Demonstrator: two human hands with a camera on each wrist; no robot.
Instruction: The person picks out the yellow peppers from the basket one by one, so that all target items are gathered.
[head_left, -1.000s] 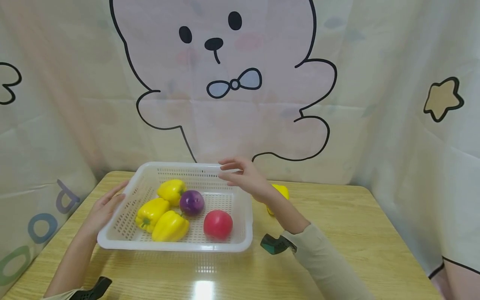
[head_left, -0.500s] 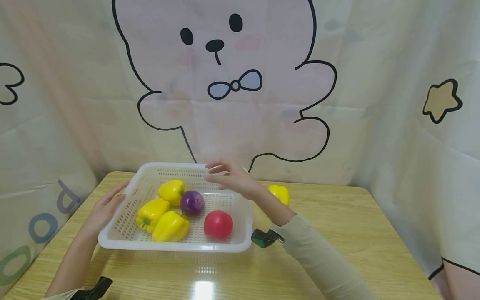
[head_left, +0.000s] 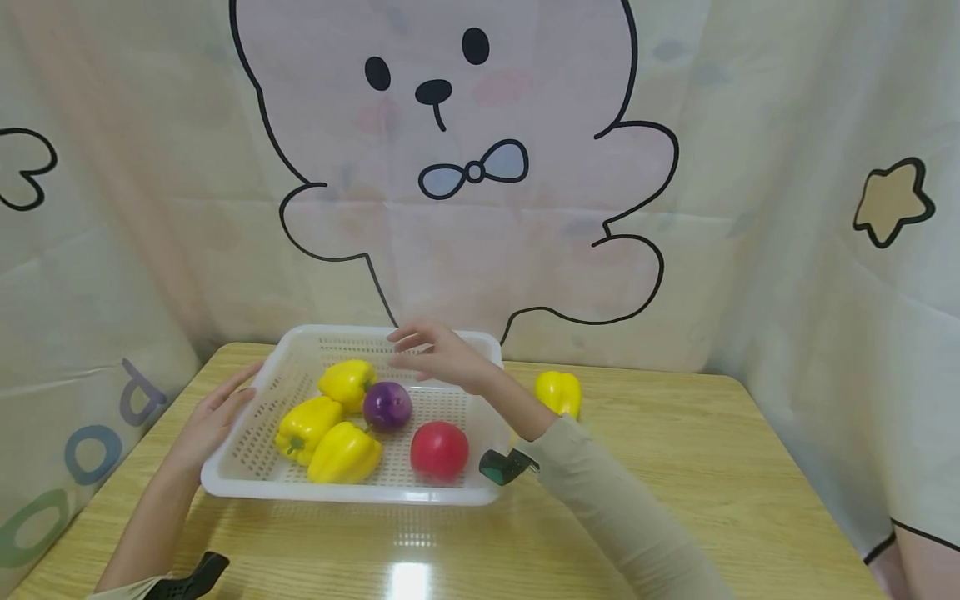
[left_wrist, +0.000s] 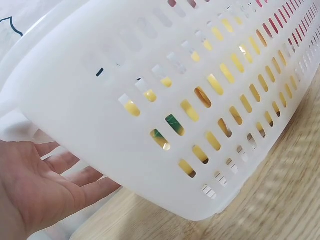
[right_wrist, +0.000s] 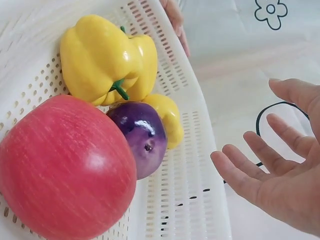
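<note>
Basket, white moulded plastic with a smooth, rounded rim and slotted walls, sits on the wood-grain table before you; compared with a second ago, neither it nor its contents have shifted. Nearest in it rests a red apple, round, faintly streaked, with a soft sheen; to its left, a yellow pepper, lobed and glossy, with a second yellow pepper close against it, green stem showing. Your left hand lies along the left end, fingers loosely extended and tips hidden behind the wall; how firmly they press, you cannot tell. Farther in sit a purple fruit, near-spherical and shiny, and a third yellow pepper beside it. Main change: your right hand has travelled left, now above the basket's far part, fingers spread, nothing held. Meaning, as judged: no item is being carried at this moment. Your forearm now leaves a fourth yellow pepper in plainer view, outside the basket on the table. Behind hangs a lightly creased fabric backdrop with cartoon prints.
</note>
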